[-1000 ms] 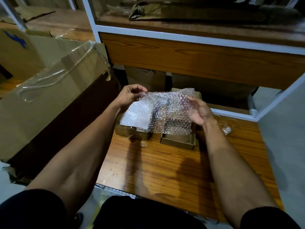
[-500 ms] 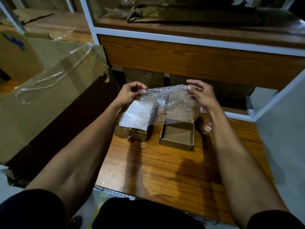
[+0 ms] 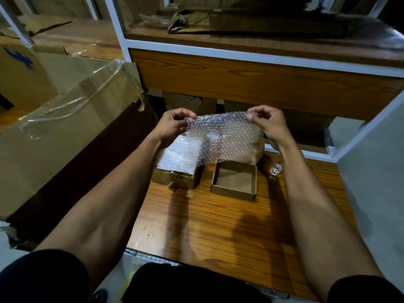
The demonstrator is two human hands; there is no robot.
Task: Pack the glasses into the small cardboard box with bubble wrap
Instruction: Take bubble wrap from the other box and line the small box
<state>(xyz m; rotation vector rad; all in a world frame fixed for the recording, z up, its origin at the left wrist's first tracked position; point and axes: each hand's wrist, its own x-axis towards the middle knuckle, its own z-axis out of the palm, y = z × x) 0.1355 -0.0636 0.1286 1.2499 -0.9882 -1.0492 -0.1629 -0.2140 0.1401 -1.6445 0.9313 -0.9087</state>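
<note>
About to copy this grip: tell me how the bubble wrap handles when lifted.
The bubble wrap is probably floppy: pinched by the left hand and right hand, it hangs limp. Likely very light: fingertip pinches carry it.

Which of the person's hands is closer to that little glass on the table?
The right hand. It holds the bubble wrap above and just left of the glass; the left hand pinches the sheet's far corner, well to the left.

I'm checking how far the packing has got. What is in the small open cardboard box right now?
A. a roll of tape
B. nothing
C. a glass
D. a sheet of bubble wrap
B: the small box shows only its bare cardboard floor, while both hands hold the bubble wrap in the air above and behind it.
</note>
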